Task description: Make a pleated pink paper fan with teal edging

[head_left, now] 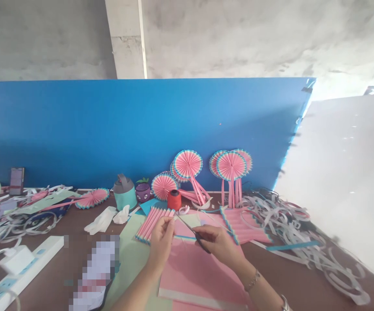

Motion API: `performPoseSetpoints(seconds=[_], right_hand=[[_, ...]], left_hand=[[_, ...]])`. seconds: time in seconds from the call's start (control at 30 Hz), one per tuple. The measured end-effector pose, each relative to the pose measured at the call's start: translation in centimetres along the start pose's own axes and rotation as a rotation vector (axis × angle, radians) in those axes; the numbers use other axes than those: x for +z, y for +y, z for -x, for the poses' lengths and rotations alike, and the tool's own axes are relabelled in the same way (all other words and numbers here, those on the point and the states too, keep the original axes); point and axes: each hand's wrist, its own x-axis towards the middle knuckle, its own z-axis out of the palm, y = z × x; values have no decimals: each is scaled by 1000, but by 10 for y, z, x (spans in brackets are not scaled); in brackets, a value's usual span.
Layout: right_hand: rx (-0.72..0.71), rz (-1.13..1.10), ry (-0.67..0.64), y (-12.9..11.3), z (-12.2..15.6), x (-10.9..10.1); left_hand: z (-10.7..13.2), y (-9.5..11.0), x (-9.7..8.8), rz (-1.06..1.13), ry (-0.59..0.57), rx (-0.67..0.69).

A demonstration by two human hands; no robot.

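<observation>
My right hand [217, 244] grips a pair of scissors [202, 245] by the dark handles, the blades pointing up and left. My left hand [162, 237] is closed in a pinch near the blade tips. What it pinches is too small to make out. Right beside it lies a pleated pink paper [153, 222] with blue edges. A red spool of thread [174, 200] stands just beyond. Under both hands rest flat pink paper sheets [196, 272] with a pale strip along the near edge. To the right is another pleated pink sheet [245, 225].
Round pink paper fans [188, 163] lean against the blue partition [135, 125]. Paper strip scraps [290, 224] heap on the right. On the left are a white power strip [28, 272], a phone [96, 268] and crumpled tissue [101, 220]. A teal container [125, 194] stands behind.
</observation>
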Motion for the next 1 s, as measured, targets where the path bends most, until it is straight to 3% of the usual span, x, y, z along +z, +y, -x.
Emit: performPoseSetpoints(seconds=[0.13, 0.23, 0.33, 0.43, 0.57, 0.67, 1.0], right_hand=[[2, 109, 200, 14, -7, -7], [44, 352, 395, 23, -10, -20], [139, 612, 467, 29, -12, -37], [227, 795, 534, 31, -11, -51], [308, 937, 547, 32, -11, -58], [286, 1005, 537, 34, -11, -58], [206, 954, 460, 36, -13, -59]], left_hand=[[-2, 2, 1, 76, 4, -5], [-5, 0, 0, 193, -8, -55], [-7, 1, -2, 333, -32, -155], [-5, 7, -2, 434, -70, -168], [1, 17, 0, 513, -146, -189], [3, 19, 1, 564, -166, -259], [8, 10, 6, 527, -291, -440]])
